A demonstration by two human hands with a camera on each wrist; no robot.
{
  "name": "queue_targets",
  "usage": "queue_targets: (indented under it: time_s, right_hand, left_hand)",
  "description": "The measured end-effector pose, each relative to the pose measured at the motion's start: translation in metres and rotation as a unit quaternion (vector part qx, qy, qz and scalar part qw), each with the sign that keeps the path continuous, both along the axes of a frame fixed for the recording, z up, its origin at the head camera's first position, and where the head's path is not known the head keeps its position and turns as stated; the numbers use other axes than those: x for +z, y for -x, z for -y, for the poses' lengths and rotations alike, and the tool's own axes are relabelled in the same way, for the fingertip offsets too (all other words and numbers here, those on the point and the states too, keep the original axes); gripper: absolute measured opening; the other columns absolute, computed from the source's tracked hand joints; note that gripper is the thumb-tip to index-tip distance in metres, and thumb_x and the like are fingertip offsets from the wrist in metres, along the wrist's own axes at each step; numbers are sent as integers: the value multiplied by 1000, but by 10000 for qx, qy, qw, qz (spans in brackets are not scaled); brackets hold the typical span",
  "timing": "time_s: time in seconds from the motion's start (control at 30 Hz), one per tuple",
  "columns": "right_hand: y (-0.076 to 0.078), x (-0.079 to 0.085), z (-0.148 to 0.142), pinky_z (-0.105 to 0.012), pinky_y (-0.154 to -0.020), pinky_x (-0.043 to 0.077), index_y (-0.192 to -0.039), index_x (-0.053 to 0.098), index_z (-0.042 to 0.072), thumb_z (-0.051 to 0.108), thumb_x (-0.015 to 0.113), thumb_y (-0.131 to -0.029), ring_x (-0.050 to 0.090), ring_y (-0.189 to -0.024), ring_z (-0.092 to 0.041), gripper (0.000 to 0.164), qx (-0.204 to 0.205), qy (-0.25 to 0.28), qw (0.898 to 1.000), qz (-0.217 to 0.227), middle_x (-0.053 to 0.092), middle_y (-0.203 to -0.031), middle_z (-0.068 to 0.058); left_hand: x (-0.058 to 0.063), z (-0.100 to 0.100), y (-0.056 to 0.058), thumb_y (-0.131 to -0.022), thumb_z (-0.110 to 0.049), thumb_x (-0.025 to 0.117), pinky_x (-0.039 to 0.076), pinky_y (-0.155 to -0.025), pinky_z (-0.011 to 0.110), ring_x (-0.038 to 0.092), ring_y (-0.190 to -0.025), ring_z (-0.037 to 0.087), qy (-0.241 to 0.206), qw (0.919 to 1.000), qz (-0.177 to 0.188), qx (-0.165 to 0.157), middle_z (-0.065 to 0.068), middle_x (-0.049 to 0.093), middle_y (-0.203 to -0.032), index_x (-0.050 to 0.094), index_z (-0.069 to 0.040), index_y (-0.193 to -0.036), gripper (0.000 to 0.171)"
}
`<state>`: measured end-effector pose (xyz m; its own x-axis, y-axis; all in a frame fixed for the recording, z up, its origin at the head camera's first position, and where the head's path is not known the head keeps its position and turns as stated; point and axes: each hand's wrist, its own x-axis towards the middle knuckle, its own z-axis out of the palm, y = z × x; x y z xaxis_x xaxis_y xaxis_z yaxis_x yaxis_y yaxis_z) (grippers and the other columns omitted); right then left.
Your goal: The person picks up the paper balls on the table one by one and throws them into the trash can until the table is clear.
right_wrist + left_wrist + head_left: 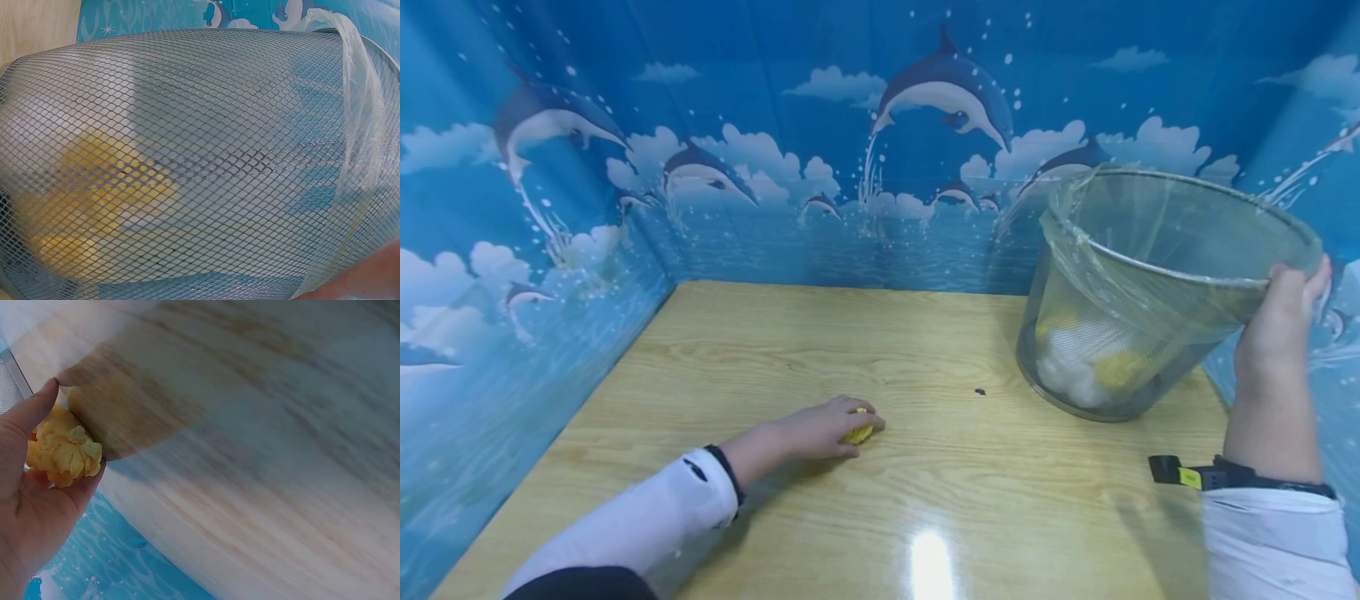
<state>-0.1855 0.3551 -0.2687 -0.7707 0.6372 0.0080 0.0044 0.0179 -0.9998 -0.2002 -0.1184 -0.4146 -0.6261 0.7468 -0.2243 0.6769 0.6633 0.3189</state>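
My left hand point(831, 429) holds a crumpled yellow paper ball point(65, 450) low over the middle of the wooden table point(760, 333), its thumb and fingers on either side of the ball. At the right, my right hand point(1281, 312) grips the rim of a mesh wastebasket point(1138, 325), which leans toward that hand on its bottom edge. A thin translucent bin liner point(1105, 258) is folded over the rim. Through the mesh, white crumpled balls point(1071, 367) and yellow crumpled balls point(106, 194) show at the bottom of the basket.
A small dark speck point(980, 392) lies on the table between the left hand and the basket. Blue curtains point(850, 167) printed with dolphins and clouds enclose the table at the back and both sides. A glare spot shines near the front.
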Motion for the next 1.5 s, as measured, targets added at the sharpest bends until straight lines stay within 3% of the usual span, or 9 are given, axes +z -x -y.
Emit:
queue_targets:
  time_s: [0.3, 0.97, 1.3, 1.5]
  right_hand:
    - [1, 2, 0, -21, -115, -11, -151, -17, 42, 34, 27, -100, -18, -141, 3, 67, -6, 70, 9999, -85, -23, -156, 18]
    - [1, 1, -3, -23, -115, -13, -150, -18, 44, 36, 26, -100, -23, -139, 3, 66, 39, 52, 10000, 12, -26, -155, 20]
    - [2, 3, -4, -26, -114, -17, -148, -20, 45, 36, 27, -101, -25, -139, 2, 68, 114, 97, 9999, 50, -28, -153, 21]
    - [3, 1, -3, -23, -114, -14, -150, -18, 42, 35, 27, -100, -22, -139, 3, 68, 3, 97, 9999, -52, -25, -155, 20]
  left_hand:
    - [-1, -2, 1, -89, -19, 69, 44, -105, 43, 50, -125, 30, -96, 9990, -421, -144, 11, 53, -135, 56, -18, -135, 47]
    - [3, -9, 9, -89, -21, 71, 52, -92, 34, 59, -107, 20, -9, 9985, -498, -246, 5, 60, -118, 60, -18, -130, 43]
    - [22, -24, 19, -93, -18, 66, 50, -96, 36, 58, -114, 21, -198, 9983, -514, -167, 8, 59, -127, 55, -15, -137, 45]
    - [42, -40, 32, -94, -18, 65, 51, -95, 36, 58, -114, 23, -346, 9976, -584, -119, 10, 58, -128, 52, -14, -139, 48]
